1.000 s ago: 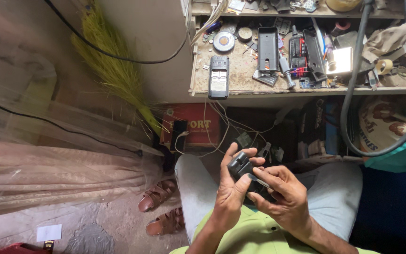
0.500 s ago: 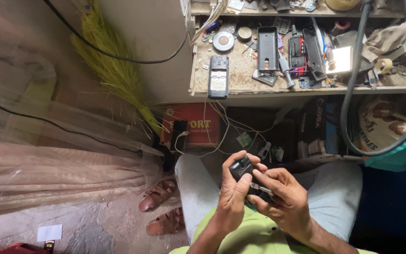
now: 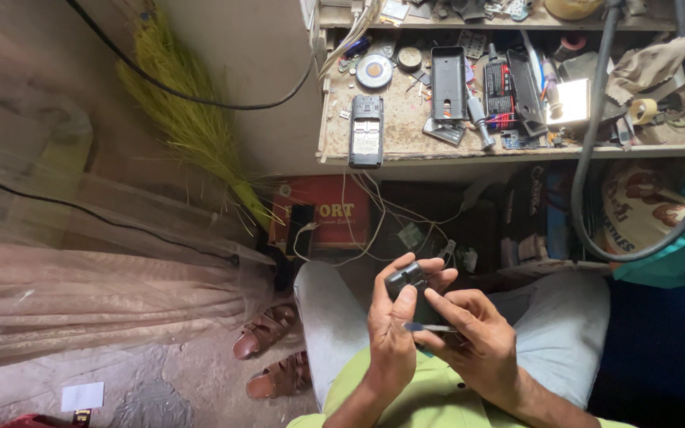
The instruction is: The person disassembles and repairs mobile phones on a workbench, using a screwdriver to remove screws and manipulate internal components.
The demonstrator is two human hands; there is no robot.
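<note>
Both hands clamp one small dark phone [image 3: 407, 282] over the lap: the left hand [image 3: 394, 337] wraps its lower body with the thumb lying up the face, and the right hand [image 3: 469, 341] closes on it from the other side, forefinger stretched across toward the left thumb. A thin bluish-tipped tool [image 3: 422, 326] lies between the right fingers and the phone. Compared with a second ago, the phone sits a little more upright in the grip and the right forefinger has slid further over its face; the hands remain in the same spot above the knees.

Just beyond the hands, loose white wires [image 3: 362, 218] hang down in front of a red box [image 3: 334, 214], and they crowd the space between knees and shelf. Left of the legs, a pair of brown sandals [image 3: 271, 357] rests on the bare floor, with a white scrap of paper [image 3: 82, 395] further left. A sheer curtain [image 3: 81, 293] and a green broom [image 3: 192, 127] close that side.

Farthest off, the tabletop [image 3: 406, 135] carries an opened phone [image 3: 365, 131], a round tape roll [image 3: 374, 71], a black back cover [image 3: 447, 83] and a lit lamp [image 3: 571, 101]. A thick black hose [image 3: 596, 158] loops across its right end.
</note>
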